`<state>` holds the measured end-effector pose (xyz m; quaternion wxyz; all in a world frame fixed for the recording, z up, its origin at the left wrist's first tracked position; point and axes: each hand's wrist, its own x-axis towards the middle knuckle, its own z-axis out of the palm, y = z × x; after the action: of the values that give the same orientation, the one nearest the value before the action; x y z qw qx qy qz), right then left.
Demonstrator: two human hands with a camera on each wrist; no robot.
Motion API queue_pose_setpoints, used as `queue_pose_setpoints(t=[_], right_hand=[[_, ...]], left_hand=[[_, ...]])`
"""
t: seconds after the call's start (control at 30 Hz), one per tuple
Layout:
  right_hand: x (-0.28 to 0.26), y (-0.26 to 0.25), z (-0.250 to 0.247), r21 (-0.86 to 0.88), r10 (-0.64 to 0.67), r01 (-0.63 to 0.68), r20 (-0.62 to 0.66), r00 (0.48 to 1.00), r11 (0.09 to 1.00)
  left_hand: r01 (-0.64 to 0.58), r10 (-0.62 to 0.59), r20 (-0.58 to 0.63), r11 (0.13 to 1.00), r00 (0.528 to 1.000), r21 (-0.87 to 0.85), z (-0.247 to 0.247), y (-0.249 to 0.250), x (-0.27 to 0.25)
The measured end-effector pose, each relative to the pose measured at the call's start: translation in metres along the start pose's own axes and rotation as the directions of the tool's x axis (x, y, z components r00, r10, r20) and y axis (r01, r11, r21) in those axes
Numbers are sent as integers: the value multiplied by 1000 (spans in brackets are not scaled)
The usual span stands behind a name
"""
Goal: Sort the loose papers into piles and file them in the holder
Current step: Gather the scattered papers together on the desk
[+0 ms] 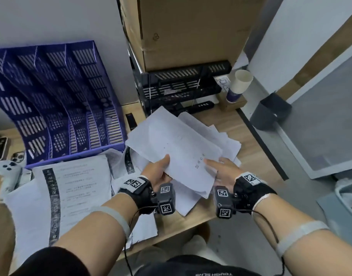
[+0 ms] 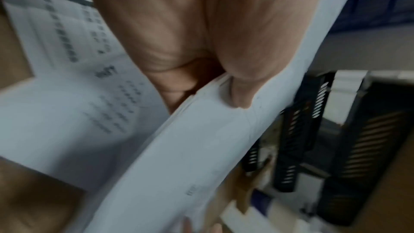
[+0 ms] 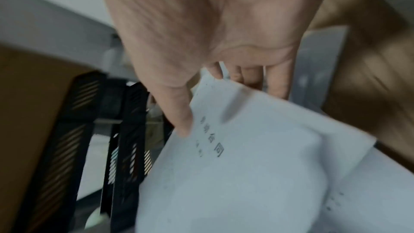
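White papers (image 1: 177,144) sit in the middle of the frame, held up over the desk (image 1: 249,156). The left hand (image 1: 161,172) pinches their edge; the right hand (image 1: 223,172) seems to pinch too. The purple holder (image 1: 57,104) stands upper left.

You've got two hands, your left hand (image 1: 160,173) and right hand (image 1: 224,170), both gripping one sheaf of papers (image 1: 175,144). One purple file holder (image 1: 57,100) with four slots, one black desk tray rack (image 1: 183,84), one paper cup (image 1: 239,85). One printed pile (image 1: 71,188) lying flat at the left, one game controller (image 1: 6,169), one cardboard box (image 1: 191,30), one dark bin (image 1: 270,110). Sheet count: can't tell.
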<state>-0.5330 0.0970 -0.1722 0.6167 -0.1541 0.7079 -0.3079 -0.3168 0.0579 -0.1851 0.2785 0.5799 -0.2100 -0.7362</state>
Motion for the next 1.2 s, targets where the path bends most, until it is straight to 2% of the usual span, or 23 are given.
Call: queue_pose_setpoints(t=[0.03, 0.1, 0.17, 0.2, 0.23, 0.3, 0.37, 0.43, 0.5, 0.63, 0.77, 0.83, 0.93, 1.0, 1.07, 1.13, 1.2], right_hand=[[10, 6, -7, -6, 19, -19, -21, 1000, 1000], [32, 13, -25, -200, -5, -24, -143, 990, 980], [49, 13, -38, -412, -69, -25, -212, 975, 911], [55, 13, -44, -469, -83, -27, -212, 974, 883], [62, 14, -49, -522, -107, -18, -209, 972, 853], [72, 13, -56, -606, -154, -1, -203, 967, 795], [81, 14, -59, -680, -169, -25, -217, 961, 733], [86, 16, -59, -715, -132, -55, -203, 970, 697], [87, 16, -57, -662, -82, -34, -143, 986, 749], [89, 9, -63, -581, -23, -53, -122, 992, 812], [86, 7, -75, -466, -81, 28, -95, 992, 884], [86, 13, -81, -331, -127, 61, -182, 975, 942], [91, 17, -88, -197, -88, 27, -311, 946, 980], [93, 19, -89, -230, -11, -66, -315, 949, 971], [92, 19, -88, -299, 30, -133, -326, 945, 945], [91, 21, -86, -334, 42, -152, -315, 948, 930], [94, 24, -81, -313, 67, -165, -302, 951, 935]], left_hand=[[55, -55, 15, 998, 998, -2, 3, -7, 2], [129, -129, 4, 991, 992, 18, 0, -17, 13], [117, -116, -142, 993, 983, 2, -10, -19, 28], [84, -67, -245, 994, 967, 63, -16, -18, 36], [52, 21, -328, 976, 944, 213, -22, -14, 41], [68, 193, -408, 836, 893, 544, -30, -10, 51], [116, 266, -424, 717, 866, 687, -32, -9, 59], [136, 226, -389, 689, 893, 712, -25, -8, 61], [145, 176, -344, 667, 922, 731, -17, -10, 63], [132, 218, -322, 603, 921, 787, -10, -14, 62], [3, 283, -276, 695, 919, 719, -8, -12, 61], [-83, 327, -268, 760, 906, 645, -4, -6, 62], [-164, 348, -309, 854, 885, 493, 2, 3, 67], [-105, 274, -358, 899, 893, 426, 3, 3, 72], [1, 140, -373, 936, 917, 352, 3, 0, 76], [47, 36, -340, 972, 940, 231, 6, -5, 75], [55, -14, -300, 990, 954, 130, 10, -10, 74]])
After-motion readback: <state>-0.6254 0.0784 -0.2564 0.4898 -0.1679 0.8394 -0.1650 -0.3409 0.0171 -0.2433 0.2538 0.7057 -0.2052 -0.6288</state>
